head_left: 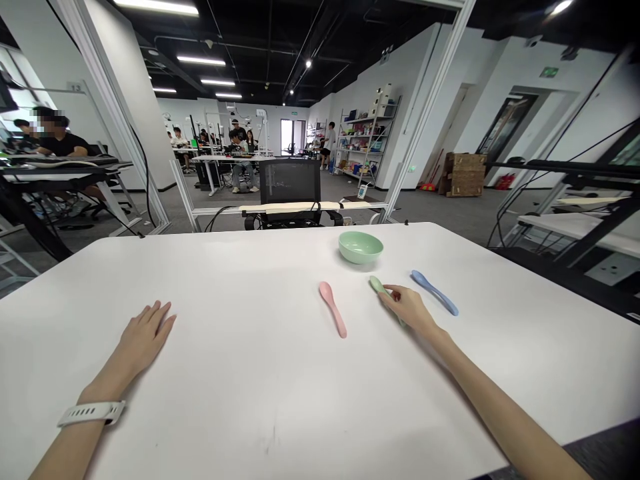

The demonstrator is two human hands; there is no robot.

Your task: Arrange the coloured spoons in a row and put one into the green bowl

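My right hand [407, 307] is closed around the middle of a green spoon [377, 285], whose bowl end points away from me. The spoon's handle tip shows just under the hand. To its left a pink spoon [333, 309] lies on the white table [240, 373], and to its right a blue spoon [435, 292]. Behind the spoons stands a green bowl [361, 248], upright; I cannot see all of its inside. My left hand [145, 335] lies flat at the left of the table, fingers stretched out, holding nothing.
Beyond the table's far edge are a black office chair [290, 181] and metal frame posts [425, 113]. A shelf rack [367, 140] and a wooden crate [463, 175] stand farther back. Several people sit or stand at desks in the background.
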